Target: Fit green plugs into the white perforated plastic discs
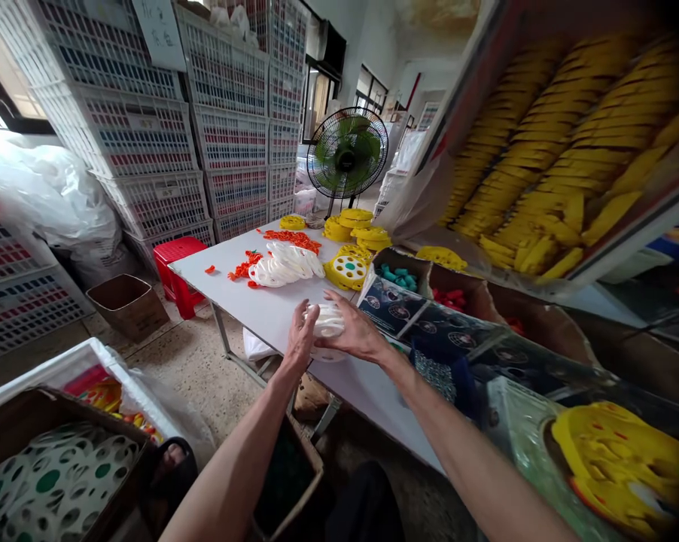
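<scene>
My left hand [302, 335] and my right hand [353, 328] are closed around the two sides of a small stack of white plastic discs [329, 321], just above the near edge of the table. Beyond them lies a leaning pile of white discs [286, 265]. Orange plastic pieces [291, 240] are strewn beside and behind that pile. To its right a yellow round part [348, 267] carries a white disc with holes and a green centre. More yellow round parts [355, 218] are stacked farther back. The undersides of the held discs are partly hidden by my fingers.
Cardboard bins along the right hold teal pieces [397, 278], red pieces [449, 299] and a blue tray of small metal parts [434, 376]. A large box of yellow parts [565, 150] tilts above. A fan [347, 154], a red stool [182, 260] and stacked crates [232, 135] stand beyond.
</scene>
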A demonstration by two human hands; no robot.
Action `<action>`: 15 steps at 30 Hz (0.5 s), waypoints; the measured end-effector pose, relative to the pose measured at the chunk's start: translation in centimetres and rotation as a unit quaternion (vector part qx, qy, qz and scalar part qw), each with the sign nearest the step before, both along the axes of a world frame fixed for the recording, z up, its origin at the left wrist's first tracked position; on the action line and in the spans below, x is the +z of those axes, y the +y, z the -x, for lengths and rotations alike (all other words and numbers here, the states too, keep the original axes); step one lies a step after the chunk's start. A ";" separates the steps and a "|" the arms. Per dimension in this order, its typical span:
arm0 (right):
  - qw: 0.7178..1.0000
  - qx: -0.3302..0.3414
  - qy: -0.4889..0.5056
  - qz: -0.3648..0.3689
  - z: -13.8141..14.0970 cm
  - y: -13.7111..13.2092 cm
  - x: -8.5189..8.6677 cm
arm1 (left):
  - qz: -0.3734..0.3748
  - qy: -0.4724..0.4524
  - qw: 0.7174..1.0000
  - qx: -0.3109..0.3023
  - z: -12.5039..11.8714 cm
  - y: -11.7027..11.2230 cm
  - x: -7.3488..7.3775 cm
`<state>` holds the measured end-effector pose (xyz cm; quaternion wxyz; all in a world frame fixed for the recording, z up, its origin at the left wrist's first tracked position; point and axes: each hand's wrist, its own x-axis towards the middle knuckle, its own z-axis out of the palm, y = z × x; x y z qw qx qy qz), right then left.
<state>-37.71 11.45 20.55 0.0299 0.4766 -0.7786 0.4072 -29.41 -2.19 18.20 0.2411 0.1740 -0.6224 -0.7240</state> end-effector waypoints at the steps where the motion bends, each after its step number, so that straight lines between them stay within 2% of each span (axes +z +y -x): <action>1: 1.000 -0.015 -0.004 0.026 0.0 0.0 -0.4 | -0.010 0.001 1.000 -0.005 0.0 -0.2 0.0; 3: 0.997 -0.038 -0.015 0.065 0.0 0.4 -1.4 | -0.013 -0.001 1.000 -0.017 0.0 -0.4 0.0; 6: 0.994 -0.057 -0.049 0.080 -0.2 1.0 -2.6 | -0.007 0.001 0.999 -0.037 0.0 -0.1 0.2; 9: 0.985 -0.081 -0.095 0.119 -0.4 1.3 -2.1 | 0.004 0.038 0.999 -0.024 -0.1 0.4 0.8; 11: 0.981 -0.063 -0.114 0.141 -0.4 1.3 -1.5 | 0.005 0.070 0.998 0.002 -0.2 0.4 1.1; 13: 0.983 -0.038 -0.121 0.132 -0.3 1.1 -1.4 | 0.001 0.071 0.997 -0.005 -0.4 0.2 1.2; 15: 0.984 -0.031 -0.134 0.112 -0.3 1.1 -2.2 | -0.004 0.052 0.998 -0.028 -0.6 -0.3 0.9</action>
